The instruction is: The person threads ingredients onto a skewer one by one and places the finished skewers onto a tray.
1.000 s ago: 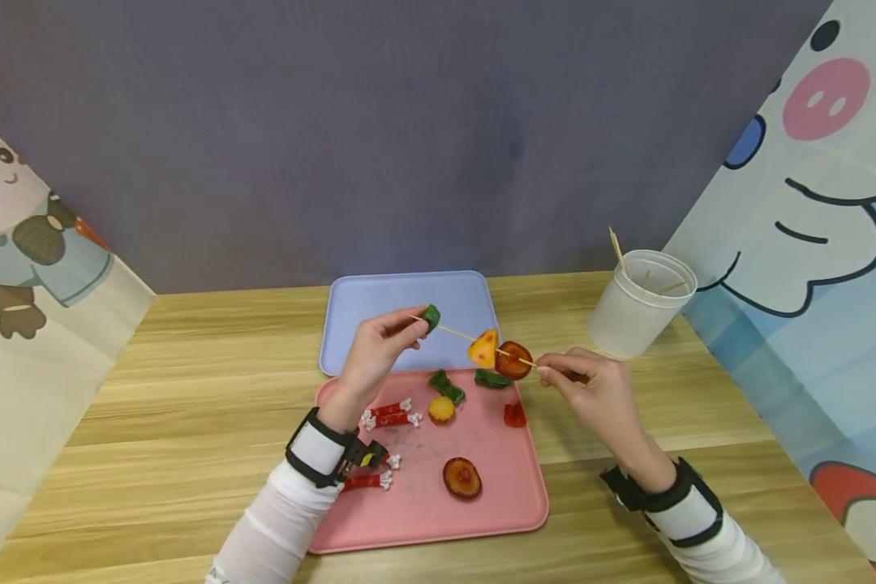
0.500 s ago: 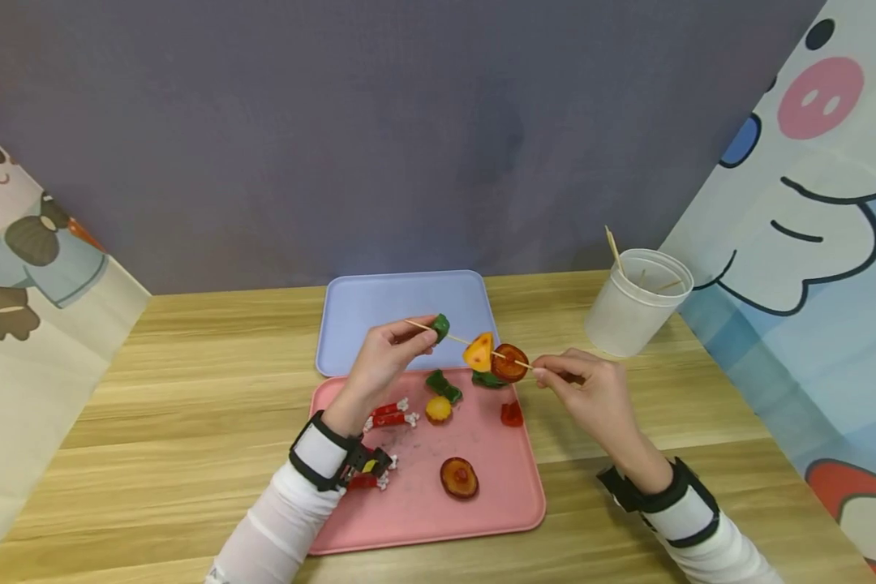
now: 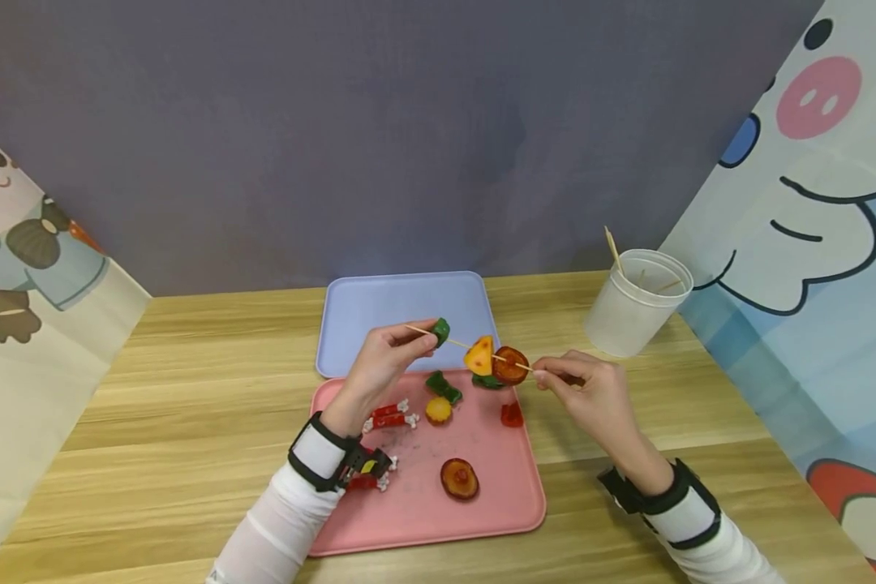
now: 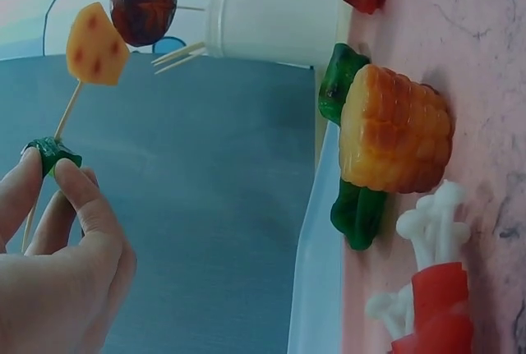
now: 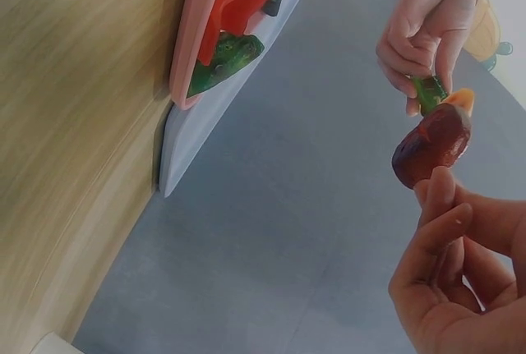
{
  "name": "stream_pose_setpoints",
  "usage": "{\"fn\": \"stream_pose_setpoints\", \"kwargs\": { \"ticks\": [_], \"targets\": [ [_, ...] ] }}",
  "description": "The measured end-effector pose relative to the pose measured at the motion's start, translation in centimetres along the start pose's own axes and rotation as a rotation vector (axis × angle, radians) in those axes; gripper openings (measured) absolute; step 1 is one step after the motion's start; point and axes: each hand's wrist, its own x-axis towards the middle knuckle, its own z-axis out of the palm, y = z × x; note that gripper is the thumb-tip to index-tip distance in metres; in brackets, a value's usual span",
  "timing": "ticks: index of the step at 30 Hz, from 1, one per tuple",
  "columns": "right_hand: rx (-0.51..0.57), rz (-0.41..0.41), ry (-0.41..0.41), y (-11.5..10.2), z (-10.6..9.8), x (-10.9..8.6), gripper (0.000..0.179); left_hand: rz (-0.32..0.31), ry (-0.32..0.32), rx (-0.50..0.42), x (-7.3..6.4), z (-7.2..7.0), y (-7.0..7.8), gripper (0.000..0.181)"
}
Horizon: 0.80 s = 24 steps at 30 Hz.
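Right hand [image 3: 590, 395] pinches end of bamboo skewer [image 4: 69, 110], just beside mushroom slice [image 3: 510, 367]; then yellow wedge [image 3: 478, 355]. Left hand [image 3: 387, 357] pinches green pepper piece [image 3: 441, 331], further along than second ago, more tip [image 3: 414, 328] showing: piercing looks done. Below, pink tray [image 3: 504, 499] holds loose mushroom [image 3: 459, 478], red meat bones [image 3: 391, 420] (count unclear), corn [image 3: 439, 410], red pepper [image 3: 511, 414], green peppers [image 3: 444, 387]. Beyond: blue tray [image 3: 401, 296]; white tub [image 3: 628, 320] with sticks [image 3: 614, 250].

My head view looks forward and down from above, far enough back to fit the pink tray [image 3: 423, 519]. Wrist views are way closer, one by my left hand [image 4: 74, 264], one by my right hand [image 5: 464, 276], both rolled sideways toward the far wall [image 3: 409, 138]. Those two share the raised brown mushroom [image 4: 144, 5].
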Motion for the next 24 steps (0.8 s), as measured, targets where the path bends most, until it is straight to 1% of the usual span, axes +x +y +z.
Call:
{"fn": "stream_pose_setpoints", "kwargs": {
  "ticks": [3, 7, 11, 14, 18, 21, 24],
  "targets": [
    [-0.008, 0.0, 0.001, 0.0, -0.1, -0.1, 0.012, -0.007, -0.009, 0.005, 0.0, 0.0, -0.1, 0.04],
    [-0.008, 0.012, 0.001, -0.1, 0.0, -0.1, 0.013, -0.021, -0.004, -0.016, 0.0, 0.1, -0.2, 0.038],
    [-0.015, 0.008, -0.021, -0.2, 0.1, -0.2, 0.013, -0.048, -0.072, 0.001, 0.1, 0.7, -0.3, 0.038],
    [0.004, 0.027, -0.026, -0.3, 0.2, -0.1, 0.012, -0.059, -0.116, 0.019, 0.2, 1.2, -0.3, 0.04],
    [0.027, 0.05, -0.013, -0.3, 0.0, 0.0, 0.012, -0.04, -0.11, 0.037, 0.5, 1.5, 0.1, 0.038],
    [0.023, 0.051, -0.018, -0.3, 0.0, 0.0, 0.012, -0.02, -0.123, 0.077, 0.6, 1.6, 0.2, 0.037],
    [0.024, 0.058, -0.018, -0.3, -0.1, 0.0, 0.012, -0.009, -0.129, 0.092, 0.7, 1.8, 0.3, 0.037]
  ]
}}
